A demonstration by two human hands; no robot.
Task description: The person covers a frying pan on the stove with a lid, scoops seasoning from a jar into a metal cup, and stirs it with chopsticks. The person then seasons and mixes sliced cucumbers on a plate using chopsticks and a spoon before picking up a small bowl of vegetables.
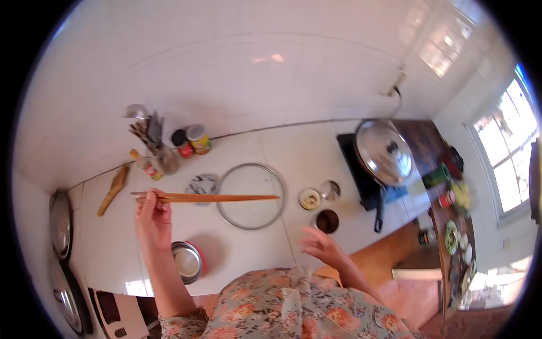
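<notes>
My left hand [153,219] is closed around a pair of long wooden chopsticks [226,198], which point right, level above the counter. Beneath their tips lies a round glass lid [251,212] with a metal rim. Below and right of that hand stands a red pot [188,262] with a pale inside. My right hand [319,245] hovers at the counter's front edge with its fingers apart and nothing in them. Close to it are a dark-filled cup [327,221], a small bowl of pale chopped pieces [309,199] and a small metal bowl [330,190].
A lidded pan [384,152] sits on a black cooktop [347,150] at the right, its handle [379,214] jutting forward. Along the wall stand two jars [197,140] and a utensil holder [165,161]. A brown root-like piece [114,189] and a crumpled plastic bag [202,186] lie on the left.
</notes>
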